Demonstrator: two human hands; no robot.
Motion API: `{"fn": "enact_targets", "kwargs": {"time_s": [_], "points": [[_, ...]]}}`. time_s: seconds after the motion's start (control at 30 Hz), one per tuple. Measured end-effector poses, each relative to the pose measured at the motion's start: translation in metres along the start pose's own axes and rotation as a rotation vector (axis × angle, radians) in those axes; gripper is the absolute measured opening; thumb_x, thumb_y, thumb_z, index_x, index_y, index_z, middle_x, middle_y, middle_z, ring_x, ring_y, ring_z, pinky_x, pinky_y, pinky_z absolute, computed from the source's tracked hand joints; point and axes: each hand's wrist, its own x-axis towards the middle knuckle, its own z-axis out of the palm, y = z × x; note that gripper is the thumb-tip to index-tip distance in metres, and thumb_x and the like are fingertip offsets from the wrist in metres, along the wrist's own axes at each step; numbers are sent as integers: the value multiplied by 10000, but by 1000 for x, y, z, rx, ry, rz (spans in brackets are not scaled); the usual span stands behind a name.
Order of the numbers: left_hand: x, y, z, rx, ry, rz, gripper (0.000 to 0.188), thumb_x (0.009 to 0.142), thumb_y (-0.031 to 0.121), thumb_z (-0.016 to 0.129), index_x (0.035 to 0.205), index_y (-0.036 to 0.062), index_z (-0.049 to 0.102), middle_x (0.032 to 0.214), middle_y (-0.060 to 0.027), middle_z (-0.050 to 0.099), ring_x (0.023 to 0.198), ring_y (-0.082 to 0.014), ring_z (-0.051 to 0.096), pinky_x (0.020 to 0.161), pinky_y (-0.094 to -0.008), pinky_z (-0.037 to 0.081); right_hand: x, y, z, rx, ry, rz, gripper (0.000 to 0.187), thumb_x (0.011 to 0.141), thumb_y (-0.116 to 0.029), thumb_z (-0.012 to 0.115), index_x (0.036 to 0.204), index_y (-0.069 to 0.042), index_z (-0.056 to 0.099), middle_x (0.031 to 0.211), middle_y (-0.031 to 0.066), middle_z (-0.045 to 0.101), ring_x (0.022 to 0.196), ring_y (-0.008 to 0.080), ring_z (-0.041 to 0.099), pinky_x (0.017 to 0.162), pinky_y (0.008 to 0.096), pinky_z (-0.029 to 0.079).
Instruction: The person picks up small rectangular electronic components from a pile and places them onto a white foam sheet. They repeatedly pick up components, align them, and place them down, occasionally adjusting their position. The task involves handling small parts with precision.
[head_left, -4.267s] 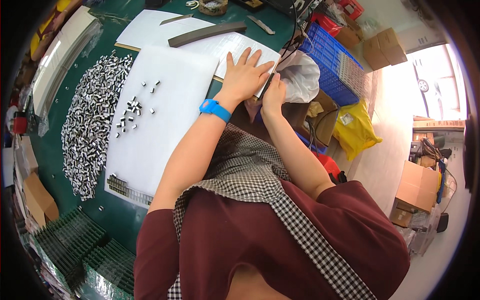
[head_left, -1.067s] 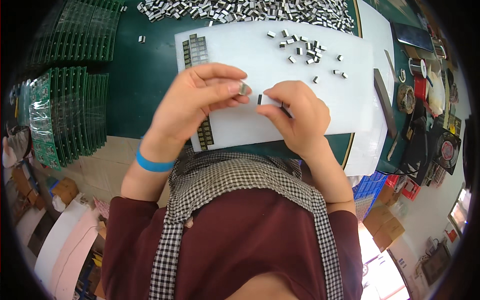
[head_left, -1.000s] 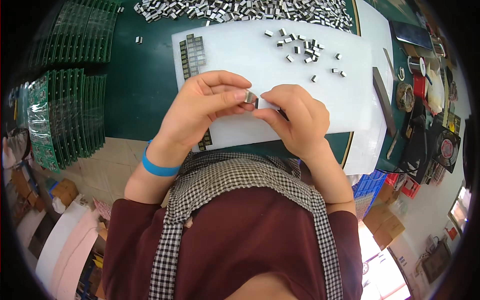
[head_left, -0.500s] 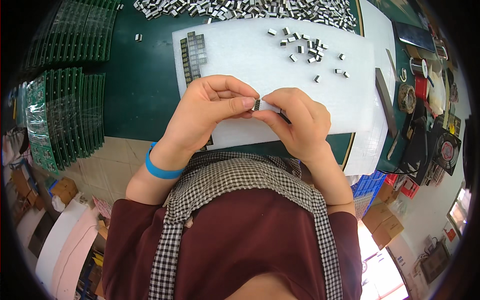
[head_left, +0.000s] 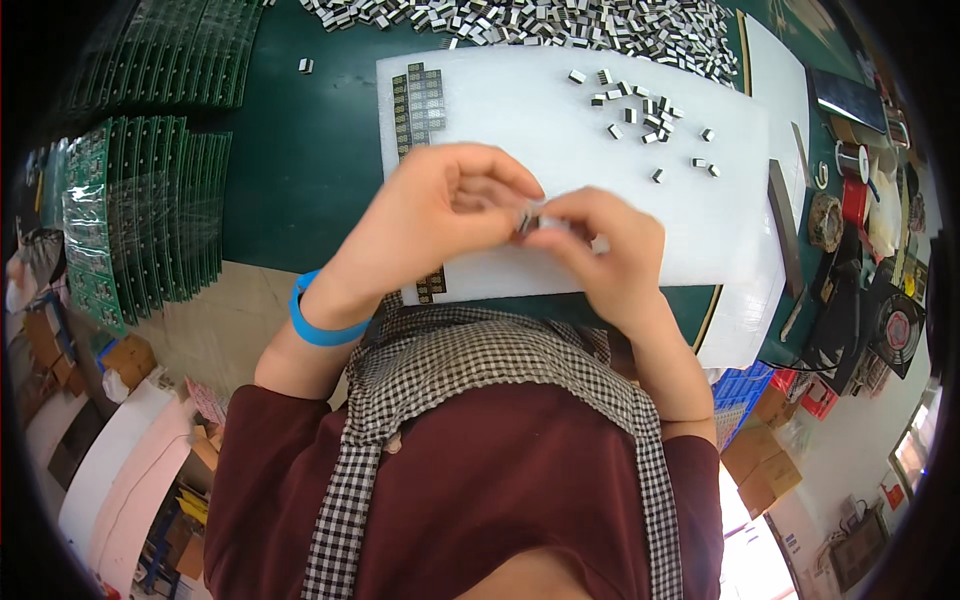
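My left hand (head_left: 440, 205), with a blue band at its wrist, and my right hand (head_left: 610, 245) meet over the white foam sheet (head_left: 700, 235). Pinched between the fingertips of both is a small black-and-white digit display module (head_left: 530, 222) with pins, blurred by motion and partly covered. Left of the hands, flush rows of display modules (head_left: 418, 105) lie face up along the foam's left edge; my left hand and wrist hide part of them. Loose modules (head_left: 658, 123) are scattered on the foam's far right.
Beyond the foam spreads a big heap of modules (head_left: 560, 30). Green circuit boards (head_left: 145, 210) stand in packed rows at the left. To the right lie a dark flat bar (head_left: 786, 225), a wire spool (head_left: 852, 160), a dark flat panel (head_left: 848, 98) and a fan (head_left: 893, 310).
Both hands stay together on the module, which has turned and become blurred along with the fingertips. The whole table has shifted right in the picture as the view moved.
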Motion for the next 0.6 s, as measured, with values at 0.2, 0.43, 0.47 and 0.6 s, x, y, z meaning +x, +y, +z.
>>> {"fn": "enact_targets", "kwargs": {"time_s": [0.2, 0.43, 0.47, 0.6], "points": [[8, -6, -16, 1391, 650, 581, 226, 709, 12, 635, 930, -20, 603, 960, -72, 577, 871, -251, 560, 715, -295, 485, 3, 7, 2, 354, 109, 408, 210, 776, -164, 732, 862, -12, 616, 702, -4, 612, 527, 28, 473, 464, 177, 364], [17, -11, -17, 1814, 454, 577, 126, 604, -3, 596, 713, 18, 536, 730, -83, 493, 715, -251, 547, 610, -303, 499, 7, 4, 7, -163, 160, -29, 263, 705, -225, 770, 828, -42, 627, 710, 44, 613, 507, 126, 522, 469, 231, 425], [17, -7, -27, 1752, 402, 642, 125, 605, -1, 595, 714, 19, 539, 711, -81, 489, 709, -249, 548, 598, -301, 498, 7, 4, 5, -212, 175, -75, 265, 699, -229, 772, 824, -46, 625, 716, 46, 616, 514, 137, 537, 468, 239, 434], [6, 9, -35, 679, 407, 459, 148, 791, -5, 615, 936, -22, 640, 834, -96, 660, 743, -191, 653, 693, -268, 519, 5, 8, 5, -242, 234, -256, 271, 678, -233, 776, 815, -63, 615, 727, 46, 617, 536, 162, 578, 456, 251, 447]]}}
